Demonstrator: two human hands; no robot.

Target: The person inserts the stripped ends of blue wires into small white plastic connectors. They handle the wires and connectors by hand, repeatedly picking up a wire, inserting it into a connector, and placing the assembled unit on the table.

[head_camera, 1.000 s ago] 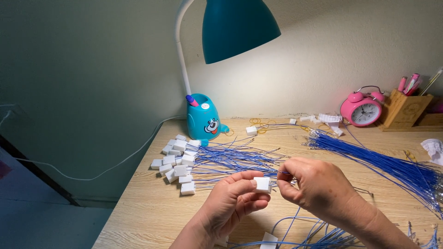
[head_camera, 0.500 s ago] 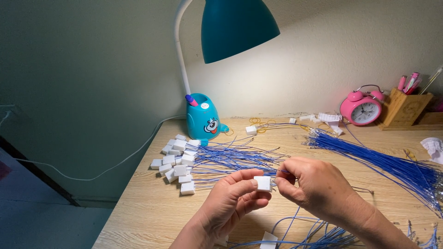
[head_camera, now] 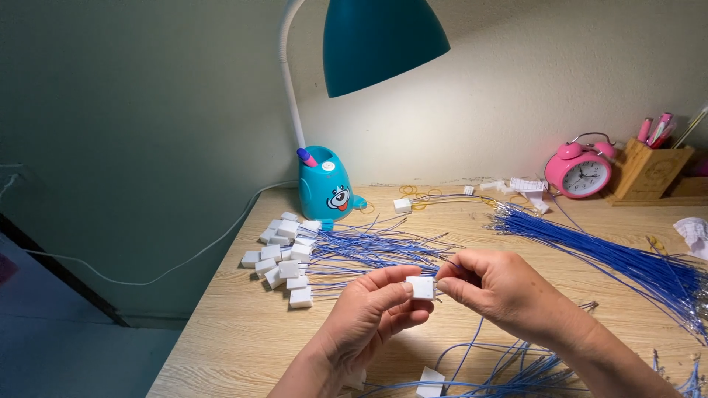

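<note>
My left hand [head_camera: 369, 317] pinches a small white plastic connector block [head_camera: 421, 287] between thumb and fingers, above the wooden desk [head_camera: 236, 332]. My right hand [head_camera: 494, 287] meets it from the right, its fingertips closed on a thin blue wire [head_camera: 461, 361] at the block's edge. Blue wires trail down from my hands toward the desk's near edge. A pile of finished white blocks with blue wires [head_camera: 284, 254] lies to the left.
A teal desk lamp [head_camera: 328, 188] stands at the back. A long bundle of loose blue wires [head_camera: 612, 254] lies at the right. A pink alarm clock [head_camera: 579, 169] and a wooden pen holder [head_camera: 649, 169] stand at the far right. Another white block [head_camera: 430, 381] lies near the front edge.
Both hands stay together on the block; the right hand has shifted very slightly. Nothing else has moved.
</note>
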